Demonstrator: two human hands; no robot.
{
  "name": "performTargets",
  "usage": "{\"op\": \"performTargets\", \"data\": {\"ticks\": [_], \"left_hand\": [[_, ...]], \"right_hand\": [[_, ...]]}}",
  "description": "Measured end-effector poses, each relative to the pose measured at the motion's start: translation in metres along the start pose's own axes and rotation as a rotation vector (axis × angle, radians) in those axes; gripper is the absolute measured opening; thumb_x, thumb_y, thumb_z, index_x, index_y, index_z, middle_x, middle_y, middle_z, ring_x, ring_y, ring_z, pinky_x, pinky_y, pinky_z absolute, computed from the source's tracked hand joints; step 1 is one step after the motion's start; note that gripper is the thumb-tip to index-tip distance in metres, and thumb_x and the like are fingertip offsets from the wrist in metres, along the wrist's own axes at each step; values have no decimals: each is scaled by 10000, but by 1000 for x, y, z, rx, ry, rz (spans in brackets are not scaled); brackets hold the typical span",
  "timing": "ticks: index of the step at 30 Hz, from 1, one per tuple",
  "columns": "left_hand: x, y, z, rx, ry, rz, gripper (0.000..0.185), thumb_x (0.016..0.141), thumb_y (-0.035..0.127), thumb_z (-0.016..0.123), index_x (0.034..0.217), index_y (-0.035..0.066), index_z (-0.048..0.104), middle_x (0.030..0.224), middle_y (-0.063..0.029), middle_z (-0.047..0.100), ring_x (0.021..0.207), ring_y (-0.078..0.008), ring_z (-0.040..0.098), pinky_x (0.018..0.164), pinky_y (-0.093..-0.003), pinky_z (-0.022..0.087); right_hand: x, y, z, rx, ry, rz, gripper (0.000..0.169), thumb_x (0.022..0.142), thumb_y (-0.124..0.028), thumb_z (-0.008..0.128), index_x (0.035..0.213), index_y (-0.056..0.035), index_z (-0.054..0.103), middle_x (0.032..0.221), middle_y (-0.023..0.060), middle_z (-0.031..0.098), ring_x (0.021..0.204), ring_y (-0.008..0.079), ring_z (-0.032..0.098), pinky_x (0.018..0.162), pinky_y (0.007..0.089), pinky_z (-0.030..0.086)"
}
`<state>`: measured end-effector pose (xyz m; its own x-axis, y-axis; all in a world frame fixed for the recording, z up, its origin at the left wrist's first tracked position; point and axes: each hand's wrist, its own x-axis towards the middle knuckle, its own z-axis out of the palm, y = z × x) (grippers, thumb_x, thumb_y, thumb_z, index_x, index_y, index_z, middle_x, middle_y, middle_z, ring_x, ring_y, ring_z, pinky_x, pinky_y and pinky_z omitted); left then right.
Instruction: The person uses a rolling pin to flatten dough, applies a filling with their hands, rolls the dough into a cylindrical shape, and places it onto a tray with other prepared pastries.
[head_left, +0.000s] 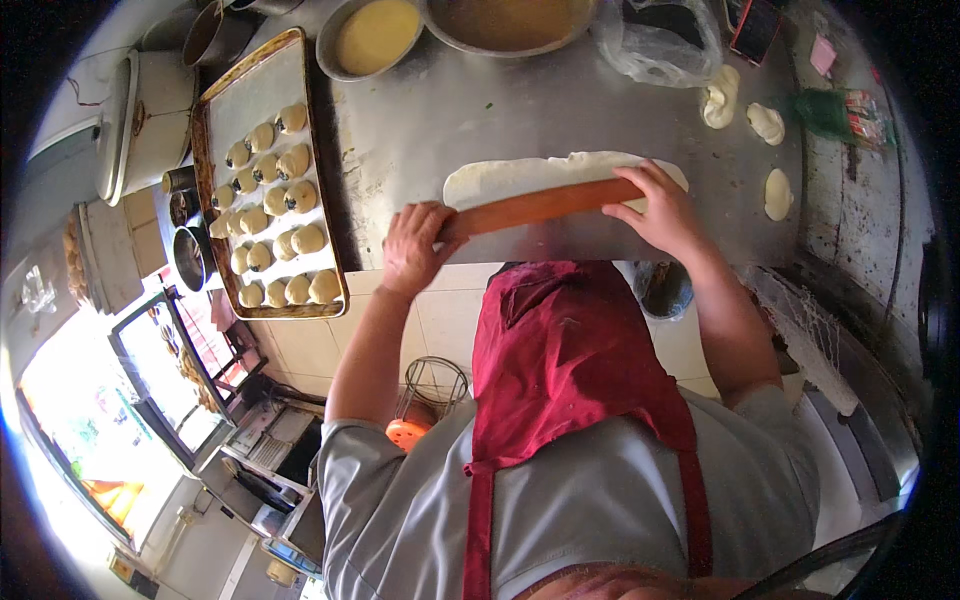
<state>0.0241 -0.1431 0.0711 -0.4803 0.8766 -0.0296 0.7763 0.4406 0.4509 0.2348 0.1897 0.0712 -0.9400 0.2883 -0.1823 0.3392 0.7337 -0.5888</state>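
Observation:
My left hand (421, 244) holds one end of a wooden rolling pin (536, 208), and my right hand (654, 202) grips its other end with bent fingers. The pin lies over the near side of a long, flat sheet of dough (517, 174) on the metal work table (450, 120). Beyond my right hand rest a folded lump of dough (720, 97) and two smaller dough pieces (766, 123), (778, 194). Rows of small dough balls, some showing dark filling, sit on a lined baking tray (327, 225) at the left.
Two metal bowls (328, 56), (510, 52) stand at the far edge, one with yellow contents. Beside them lie a clear plastic bag (660, 64) and a phone (754, 34). A green bottle (825, 114) is at the right. A dark pot (192, 259) stands left of the tray.

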Motion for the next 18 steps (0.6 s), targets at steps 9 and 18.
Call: {"op": "performTargets", "data": {"ticks": [9,18], "left_hand": [[41,-79,30,312,-125,-61,763,939,581,547,1559,179,358,1646,-116,265,1525,-346,213,1220,-594,144],[146,-135,6,298,210,-149,331,973,366,568,1095,81,684,1166,-129,654,1092,-348,613,909,-445,510]], "right_hand": [[63,-21,86,-444,194,-13,754,970,-552,532,1499,-28,412,1608,185,307,1489,374,279,1186,611,192],[188,-2,76,-544,193,239,671,996,-630,413,1448,-143,506,1515,165,421,1357,383,437,1124,639,287]]}}
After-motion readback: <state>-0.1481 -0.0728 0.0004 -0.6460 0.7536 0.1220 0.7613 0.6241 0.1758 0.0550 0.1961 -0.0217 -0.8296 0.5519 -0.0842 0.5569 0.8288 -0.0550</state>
